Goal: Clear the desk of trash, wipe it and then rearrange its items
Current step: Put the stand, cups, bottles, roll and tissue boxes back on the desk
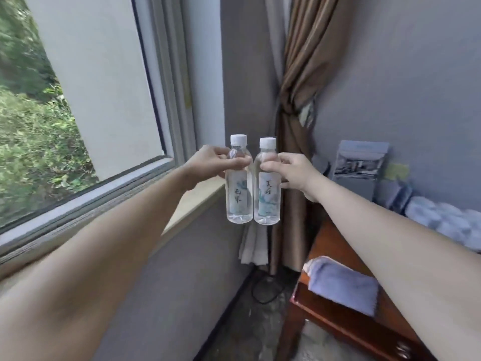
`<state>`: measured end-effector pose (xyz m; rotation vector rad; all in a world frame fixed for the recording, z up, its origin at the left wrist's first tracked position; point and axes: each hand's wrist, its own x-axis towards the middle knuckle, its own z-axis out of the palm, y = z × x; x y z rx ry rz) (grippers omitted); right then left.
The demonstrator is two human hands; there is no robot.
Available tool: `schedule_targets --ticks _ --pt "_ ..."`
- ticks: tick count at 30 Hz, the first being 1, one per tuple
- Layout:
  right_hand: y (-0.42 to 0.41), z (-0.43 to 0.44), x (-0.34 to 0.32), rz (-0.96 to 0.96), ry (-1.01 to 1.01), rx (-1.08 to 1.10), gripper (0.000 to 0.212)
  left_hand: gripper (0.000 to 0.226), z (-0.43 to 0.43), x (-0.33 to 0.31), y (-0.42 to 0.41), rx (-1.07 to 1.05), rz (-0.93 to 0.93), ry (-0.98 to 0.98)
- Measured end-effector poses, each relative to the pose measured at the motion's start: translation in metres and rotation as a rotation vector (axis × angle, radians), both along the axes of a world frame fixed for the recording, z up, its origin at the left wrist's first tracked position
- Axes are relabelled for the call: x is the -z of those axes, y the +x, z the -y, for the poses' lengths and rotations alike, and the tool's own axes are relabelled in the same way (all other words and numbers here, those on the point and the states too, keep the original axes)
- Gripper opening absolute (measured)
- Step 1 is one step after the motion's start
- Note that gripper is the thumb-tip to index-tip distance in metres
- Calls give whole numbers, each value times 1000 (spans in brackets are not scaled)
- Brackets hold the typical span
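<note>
Holding a water bottle each: left grip (pixel 208 162) curled round the left bottle (pixel 239 196), right grip (pixel 291 173) round the right bottle (pixel 268 201). Both are upright, long axes vertical, side by side and about touching, up in the air. The desk (pixel 330 246) sits at 4 o'clock, nearer the right grip. The right label looks like 美好; I can't read the left's brush script.

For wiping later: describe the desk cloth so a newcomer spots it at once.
Find the red-brown wooden desk, lower right. Its near corner holds a folded lavender-blue cloth. Unlike the pale quilted bundle behind, it is flat and darker.
</note>
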<state>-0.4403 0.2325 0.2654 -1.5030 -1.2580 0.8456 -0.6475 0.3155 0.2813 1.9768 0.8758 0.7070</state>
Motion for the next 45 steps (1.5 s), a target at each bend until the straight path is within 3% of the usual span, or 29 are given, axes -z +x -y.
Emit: schedule_targets --ticks 9,15,17,20,22,25,33,40,45 --pt "132 53 20 -60 -14 362 33 42 -12 21 179 311 -39 -85" --pt "182 96 34 -85 -46 601 11 46 -17 40 271 533 -77 -112" --pt "198 114 35 -87 -60 692 11 52 -15 43 302 620 -104 -112" --pt "216 140 42 -109 -52 825 18 41 2 44 342 716 -130 -98" --pt "223 159 48 -123 -56 899 19 37 18 48 365 790 -149 -92" --pt "232 185 57 -131 -60 983 22 53 41 60 398 887 -162 -106" --pt "267 276 69 -146 -81 1177 29 37 132 70 484 1075 -181 -136" --pt "350 371 77 -84 -101 1260 33 54 230 84 589 1140 -166 -100" --pt "434 438 86 -35 -141 1256 41 55 295 104 672 1074 -169 -131"
